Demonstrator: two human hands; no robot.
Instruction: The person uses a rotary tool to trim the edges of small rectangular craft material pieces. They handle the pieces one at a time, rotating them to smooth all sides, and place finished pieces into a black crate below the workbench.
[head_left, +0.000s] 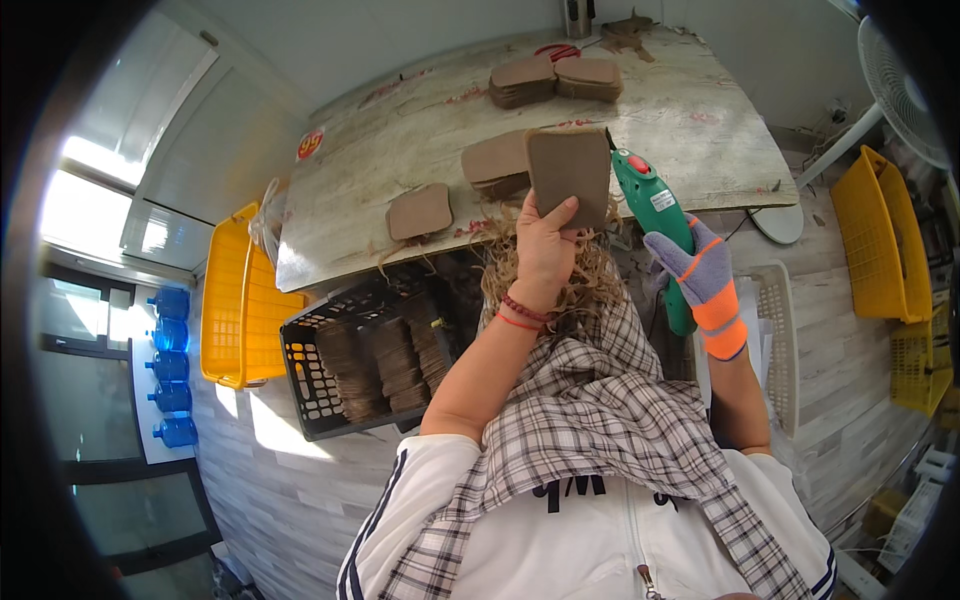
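Observation:
My bare left hand grips a brown rounded-corner sheet, perhaps leather, thumb on its face, and holds it raised at the table's front edge. In a grey and orange glove, my right hand is wrapped round a green electric cutter with a red button. The cutter's dark tip is at the sheet's upper right edge; whether it touches cannot be made out. Behind the sheet lies a stack of similar sheets, and to its left a single sheet. Curly brown trimmings heap on my plaid apron.
Further stacks lie toward the back of the worn table. A black crate full of sheets stands lower left, beside a yellow basket. To the right are a white basket, a fan and another yellow basket.

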